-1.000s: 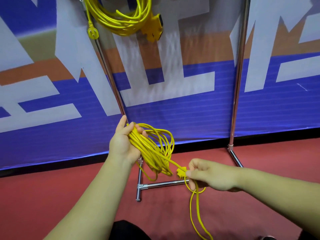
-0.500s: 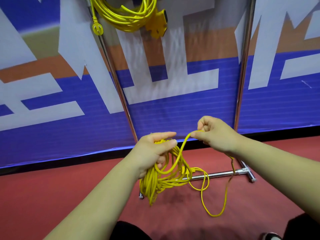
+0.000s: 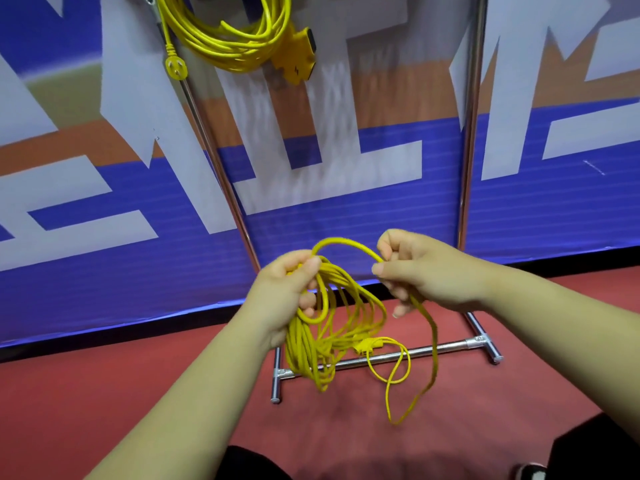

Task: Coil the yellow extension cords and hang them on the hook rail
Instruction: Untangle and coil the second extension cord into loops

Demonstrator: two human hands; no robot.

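My left hand [image 3: 291, 292] grips the top of a yellow extension cord bundle [image 3: 311, 351] whose loops hang down in front of the rack's base. My right hand [image 3: 426, 275] pinches a loose strand [image 3: 349, 244] that arches over from the bundle; the rest of that strand drops in a long loop [image 3: 429, 358] toward the floor. A small yellow plug [image 3: 365, 346] dangles among the lower loops. At the top, a second coiled yellow cord [image 3: 228, 46] hangs from the rack, its socket block [image 3: 296, 60] to the right and its plug [image 3: 176, 68] hanging on the left.
A chrome rack stands ahead, with a slanted left post [image 3: 221, 178], an upright right post [image 3: 467, 140] and a floor crossbar [image 3: 415, 353]. Behind it hangs a blue, white and orange banner [image 3: 346, 209]. The floor [image 3: 104, 386] is red. Dark clothing shows along the bottom edge.
My right hand rose from low beside the plug to the bundle's height, carrying a strand up and over toward my left hand. The coil now hangs lower from my left hand.
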